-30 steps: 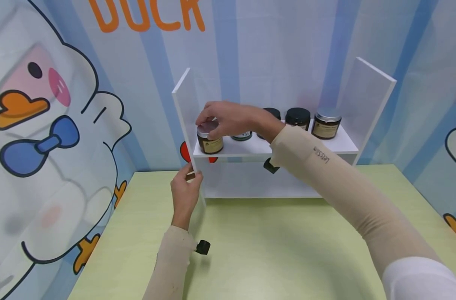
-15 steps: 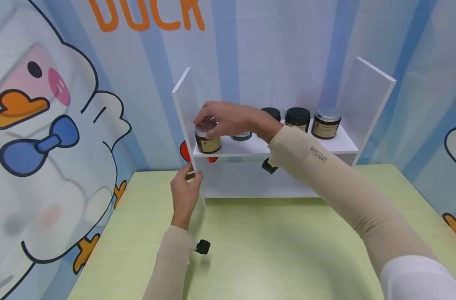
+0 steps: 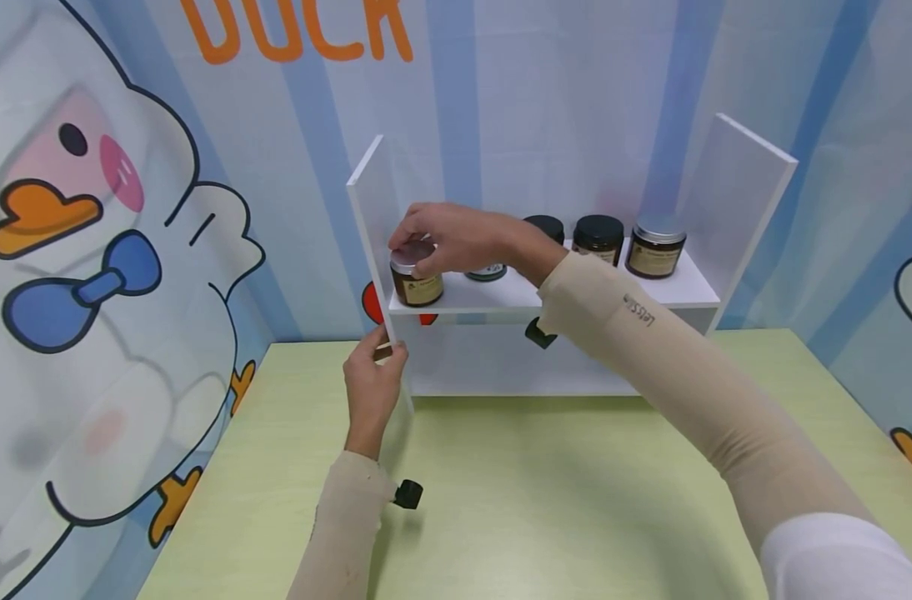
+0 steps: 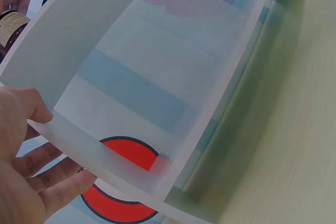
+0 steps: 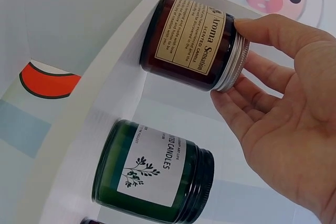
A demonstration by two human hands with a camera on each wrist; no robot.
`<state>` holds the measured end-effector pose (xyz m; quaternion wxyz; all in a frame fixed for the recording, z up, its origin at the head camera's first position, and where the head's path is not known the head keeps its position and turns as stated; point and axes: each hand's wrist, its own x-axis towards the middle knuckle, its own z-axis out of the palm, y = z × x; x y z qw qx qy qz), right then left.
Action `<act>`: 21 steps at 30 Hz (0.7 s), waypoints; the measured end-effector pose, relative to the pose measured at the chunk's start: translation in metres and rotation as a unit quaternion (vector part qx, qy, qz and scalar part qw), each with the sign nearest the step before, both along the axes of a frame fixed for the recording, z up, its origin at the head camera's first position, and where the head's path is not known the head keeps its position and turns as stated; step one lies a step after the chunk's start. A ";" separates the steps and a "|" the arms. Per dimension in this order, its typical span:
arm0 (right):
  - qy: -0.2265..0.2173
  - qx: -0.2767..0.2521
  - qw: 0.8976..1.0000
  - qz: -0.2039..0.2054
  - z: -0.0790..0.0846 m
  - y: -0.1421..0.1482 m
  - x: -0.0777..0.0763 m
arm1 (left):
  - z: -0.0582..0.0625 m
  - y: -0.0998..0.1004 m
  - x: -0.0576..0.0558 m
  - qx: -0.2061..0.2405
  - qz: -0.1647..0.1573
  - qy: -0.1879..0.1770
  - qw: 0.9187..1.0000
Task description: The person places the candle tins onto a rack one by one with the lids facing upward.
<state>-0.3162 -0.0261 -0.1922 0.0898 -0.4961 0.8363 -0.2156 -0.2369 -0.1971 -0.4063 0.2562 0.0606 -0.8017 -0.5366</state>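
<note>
At the left end of the white shelf (image 3: 463,302) stands a brown scented candle jar (image 5: 191,43) with a silver lid and a tan label. My right hand (image 3: 456,237) grips that jar by its lid, thumb on one side and fingers on the other, as the right wrist view shows. Lower down, my left hand (image 3: 373,379) holds the edge of the shelf unit's left side panel (image 4: 68,142) between thumb and fingers. Beside the gripped jar is a green candle jar (image 5: 152,171) with a dark lid and a white label, mostly hidden behind my right hand in the head view.
Farther right on the shelf are two black-lidded jars (image 3: 598,236) and a silver-lidded brown jar (image 3: 655,248). The right side panel (image 3: 749,200) rises above the board. The unit stands on a pale green table (image 3: 546,492) before a striped duck backdrop (image 3: 576,100).
My right hand has shifted the brown candle jar slightly left, closer to the side panel, and then kept it there. My left hand stays on the panel.
</note>
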 end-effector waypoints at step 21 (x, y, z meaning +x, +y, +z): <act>-0.006 -0.002 1.000 -0.008 0.000 0.001 -0.003 | 0.000 0.000 0.001 0.005 -0.003 0.002 1.000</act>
